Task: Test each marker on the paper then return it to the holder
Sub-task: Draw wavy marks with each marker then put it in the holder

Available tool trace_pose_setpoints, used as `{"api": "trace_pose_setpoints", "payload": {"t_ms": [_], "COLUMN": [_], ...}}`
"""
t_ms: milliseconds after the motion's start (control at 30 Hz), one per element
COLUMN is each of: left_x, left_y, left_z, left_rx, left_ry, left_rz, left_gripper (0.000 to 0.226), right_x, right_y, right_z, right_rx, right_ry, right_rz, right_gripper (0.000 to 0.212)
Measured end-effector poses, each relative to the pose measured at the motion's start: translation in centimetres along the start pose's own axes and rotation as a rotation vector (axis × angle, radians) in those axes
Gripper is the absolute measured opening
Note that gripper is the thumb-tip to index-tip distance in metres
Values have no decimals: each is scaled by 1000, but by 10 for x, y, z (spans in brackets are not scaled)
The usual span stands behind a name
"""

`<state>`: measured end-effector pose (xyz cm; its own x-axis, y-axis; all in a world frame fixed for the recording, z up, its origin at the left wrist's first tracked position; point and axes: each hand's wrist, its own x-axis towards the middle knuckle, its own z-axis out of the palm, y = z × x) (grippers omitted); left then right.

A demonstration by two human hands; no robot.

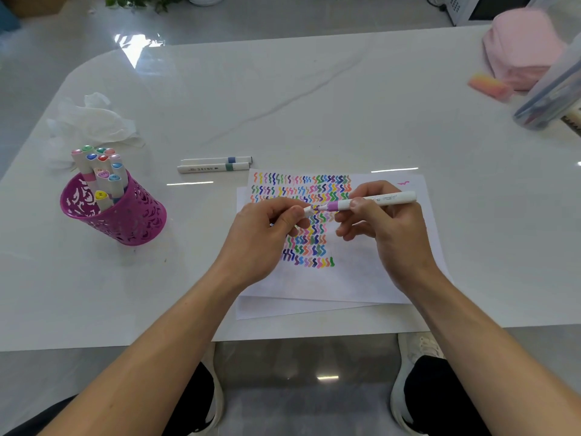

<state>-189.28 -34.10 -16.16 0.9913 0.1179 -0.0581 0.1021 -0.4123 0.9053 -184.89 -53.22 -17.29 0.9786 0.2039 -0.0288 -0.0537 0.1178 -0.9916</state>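
Observation:
My right hand [385, 228] grips a white marker with a purple band [382, 199], held level above the paper [361, 278], its purple tip pointing left. My left hand [267, 231] pinches the marker's white cap [307, 210] just left of that tip; cap and tip are almost touching. The paper is covered with rows of coloured squiggles. A purple perforated holder [125, 221] stands at the left with several capped markers in it. Two more capped markers [215, 163] lie on the table just above the paper's left corner.
Crumpled white tissue [94, 121] lies behind the holder. At the far right are a pink cloth bundle [522, 48], an orange-pink eraser-like block [489, 85] and a clear container [553, 92]. The table's front edge runs just below the paper.

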Motion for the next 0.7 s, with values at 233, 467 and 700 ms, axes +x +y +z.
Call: {"api": "trace_pose_setpoints", "payload": {"t_ms": [233, 467, 700], "left_x": [0, 0, -3], "left_y": [0, 0, 1], "left_z": [2, 0, 2], "left_rx": [80, -47, -192], "left_ry": [-39, -97, -65], "left_rz": [2, -22, -23], "left_gripper": [16, 11, 9], "right_x": [0, -1, 0], "right_y": [1, 2, 2], "right_z": [0, -3, -5], "right_rx": [-24, -47, 39], "right_ry": [-22, -81, -119], "right_rz": [21, 13, 56], "right_gripper": [5, 6, 9]}}
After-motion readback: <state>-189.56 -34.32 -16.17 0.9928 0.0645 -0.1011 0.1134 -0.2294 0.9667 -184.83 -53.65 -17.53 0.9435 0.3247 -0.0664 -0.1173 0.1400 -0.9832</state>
